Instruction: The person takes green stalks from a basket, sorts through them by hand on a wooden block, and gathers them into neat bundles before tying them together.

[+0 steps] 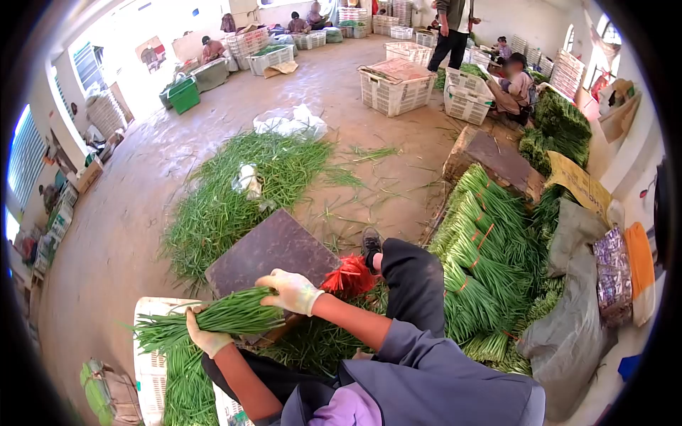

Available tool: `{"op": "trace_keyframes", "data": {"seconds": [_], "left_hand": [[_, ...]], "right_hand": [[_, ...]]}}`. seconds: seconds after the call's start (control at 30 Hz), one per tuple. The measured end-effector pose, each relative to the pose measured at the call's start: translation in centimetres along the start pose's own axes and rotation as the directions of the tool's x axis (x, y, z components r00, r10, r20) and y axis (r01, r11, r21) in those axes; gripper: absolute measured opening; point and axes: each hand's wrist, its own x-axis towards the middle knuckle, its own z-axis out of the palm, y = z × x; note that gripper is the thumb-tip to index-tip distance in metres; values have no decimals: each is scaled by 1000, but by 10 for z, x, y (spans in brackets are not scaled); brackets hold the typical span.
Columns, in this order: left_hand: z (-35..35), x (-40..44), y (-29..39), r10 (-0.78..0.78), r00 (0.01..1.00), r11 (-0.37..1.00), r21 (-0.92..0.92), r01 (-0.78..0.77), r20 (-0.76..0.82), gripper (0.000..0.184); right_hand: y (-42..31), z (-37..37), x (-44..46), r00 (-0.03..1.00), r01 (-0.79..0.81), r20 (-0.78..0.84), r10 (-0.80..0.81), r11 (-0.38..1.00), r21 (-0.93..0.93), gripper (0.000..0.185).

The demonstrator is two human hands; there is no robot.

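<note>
A bunch of long green chives (238, 312) lies sideways across my gloved left hand (206, 334), whose fingers and thumb wrap its middle. At the bunch's right end, my gloved right hand (291, 290) has its fingers curled onto the upper stems; their tips are partly hidden. Below the bunch, a white crate (150, 383) holds more loose chives (188, 390). Just beyond my hands stands a dark, flat-topped block (273, 252). Red strips in a bundle (349, 275) hang at its right corner, by my shoe (371, 247).
A heap of loose green stalks (241, 192) covers the floor ahead, with white plastic (295, 122) behind. On my right are stacked, banded chive bundles (490, 248) and grey sacking (568, 348). White crates (398, 92) and several people stand or sit farther back.
</note>
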Motion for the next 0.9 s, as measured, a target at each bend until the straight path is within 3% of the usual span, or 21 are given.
{"op": "trace_keyframes", "data": {"seconds": [0.1, 0.17, 0.27, 0.33, 0.4, 0.47, 0.63, 0.7, 0.8, 0.83, 0.87, 0.9], "left_hand": [[7, -10, -1, 136, 986, 982, 143, -121, -101, 10], [5, -11, 5, 40, 990, 996, 80, -29, -132, 12], [-3, -7, 4, 80, 990, 987, 145, -64, -112, 11], [0, -8, 3, 95, 991, 985, 150, -80, -95, 11], [9, -12, 3, 37, 994, 998, 52, -32, -101, 13], [7, -10, 2, 59, 995, 995, 84, -52, -82, 13], [2, -10, 4, 92, 994, 990, 113, -86, -52, 13], [4, -12, 7, 17, 995, 996, 91, -8, -97, 12], [19, -17, 3, 63, 978, 989, 146, -34, -200, 13], [9, -12, 5, 58, 984, 967, 254, -14, -168, 15], [-7, -1, 8, 63, 960, 973, 232, 2, -273, 21], [11, -11, 9, 119, 945, 951, 308, -21, -304, 26]], "right_hand": [[17, 9, -2, 998, 61, 23, -62, 998, 29, 27], [26, 15, -4, 996, 85, 6, -86, 993, 83, 23], [24, 16, -7, 989, 149, -1, -149, 985, 82, 28], [3, 3, -12, 999, 47, -14, -45, 994, 100, 33], [2, 2, -14, 998, 60, 26, -62, 995, 79, 35], [0, 2, -15, 994, 56, 90, -63, 996, 76, 38], [-6, 0, -21, 988, 115, 96, -123, 990, 87, 33], [-1, 5, -20, 982, 159, 96, -164, 985, 67, 28], [14, 17, -16, 953, 292, -129, -274, 945, 150, 12], [19, 13, -15, 944, 307, -164, -287, 944, 117, 12], [19, 5, -12, 911, 336, -254, -324, 942, 6, 12], [20, -1, -12, 917, 252, -338, -210, 964, 86, 12]]}}
